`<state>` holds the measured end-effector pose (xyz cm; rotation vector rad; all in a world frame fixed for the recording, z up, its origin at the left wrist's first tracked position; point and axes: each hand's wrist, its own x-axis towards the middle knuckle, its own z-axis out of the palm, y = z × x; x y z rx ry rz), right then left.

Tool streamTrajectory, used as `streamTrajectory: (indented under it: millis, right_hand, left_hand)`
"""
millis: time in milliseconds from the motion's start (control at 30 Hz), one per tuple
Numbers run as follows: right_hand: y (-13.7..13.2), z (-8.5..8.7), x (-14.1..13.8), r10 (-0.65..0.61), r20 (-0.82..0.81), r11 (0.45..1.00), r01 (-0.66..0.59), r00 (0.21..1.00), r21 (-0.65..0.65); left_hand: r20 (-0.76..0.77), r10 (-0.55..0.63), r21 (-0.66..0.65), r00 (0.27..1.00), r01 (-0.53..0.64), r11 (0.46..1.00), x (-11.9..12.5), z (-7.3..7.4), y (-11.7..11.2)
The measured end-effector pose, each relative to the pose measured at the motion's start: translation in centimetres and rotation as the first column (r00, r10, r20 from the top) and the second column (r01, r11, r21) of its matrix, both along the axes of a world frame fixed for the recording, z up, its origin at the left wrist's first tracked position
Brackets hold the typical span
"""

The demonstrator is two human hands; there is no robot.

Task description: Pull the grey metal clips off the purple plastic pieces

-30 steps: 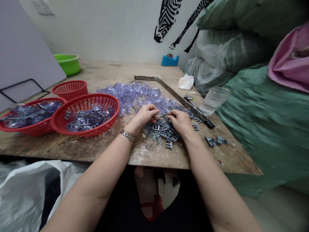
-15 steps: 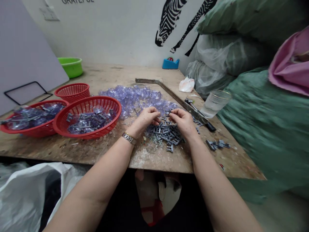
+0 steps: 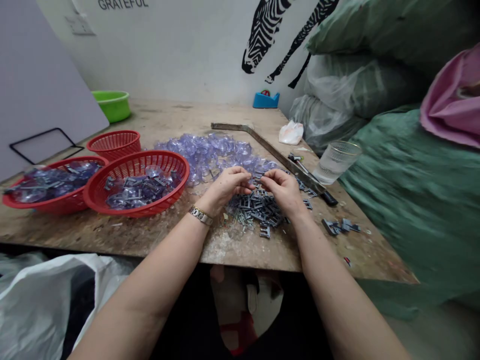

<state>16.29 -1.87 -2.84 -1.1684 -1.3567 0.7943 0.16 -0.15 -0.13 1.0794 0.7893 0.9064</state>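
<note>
My left hand (image 3: 233, 183) is closed in a pinch above the left side of a pile of small grey plastic frame-like parts (image 3: 260, 207). Facing it, my right hand (image 3: 281, 188) pinches with thumb and forefinger over the pile's right side. The two sets of fingertips are a short gap apart; whatever they hold is too small to make out. Tiny metal pins (image 3: 242, 220) lie scattered at the pile's left front edge. Behind my hands spreads a heap of clear purplish plastic pieces (image 3: 210, 150).
Red baskets (image 3: 137, 210) with clear and grey parts stand at left, a green basin (image 3: 114, 107) behind them. A bent metal bar (image 3: 270, 147) with a black handle lies beyond my right hand, near a glass (image 3: 335, 162). Grey blocks (image 3: 339, 226) rest at right; green sacks (image 3: 408, 200) flank the table.
My right hand's fingertips have shifted slightly left and down. My left fingers have moved a little to the right. The whole view has shifted slightly; the baskets and piles look the same.
</note>
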Motion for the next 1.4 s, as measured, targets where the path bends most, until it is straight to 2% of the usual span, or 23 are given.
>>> streamTrajectory:
  millis: [200, 433, 733, 967, 1133, 1400]
  right_hand:
    - [-0.15, -0.02, -0.13, -0.002, 0.044, 1.000, 0.002, 0.999, 0.008]
    - [0.04, -0.30, -0.08, -0.030, 0.016, 0.999, 0.029, 0.999, 0.020]
    - [-0.16, 0.11, -0.11, -0.089, 0.034, 0.995, 0.087, 0.995, 0.051]
    - [-0.28, -0.06, -0.40, -0.060, 0.089, 0.995, 0.052, 0.994, 0.083]
    - [-0.42, 0.07, -0.42, -0.062, 0.098, 0.994, 0.052, 0.993, 0.094]
    - [-0.46, 0.10, -0.33, -0.068, 0.105, 0.993, 0.057, 0.992, 0.102]
  left_hand:
    - [0.003, -0.021, -0.022, 1.000, 0.021, 1.000, 0.15, 0.00, -0.03]
    - [0.032, -0.044, -0.046, 0.999, 0.046, 0.998, 0.10, -0.05, 0.16]
    - [0.075, -0.019, -0.101, 0.997, 0.026, 0.995, 0.07, 0.18, 0.15]
    - [0.054, -0.055, -0.081, 0.997, 0.060, 0.995, -0.02, 0.10, 0.29]
    - [0.038, -0.088, -0.013, 0.995, 0.088, 0.996, 0.06, -0.26, 0.30]
    - [-0.129, -0.036, 0.226, 0.991, 0.065, 0.972, 0.24, -0.40, -0.26]
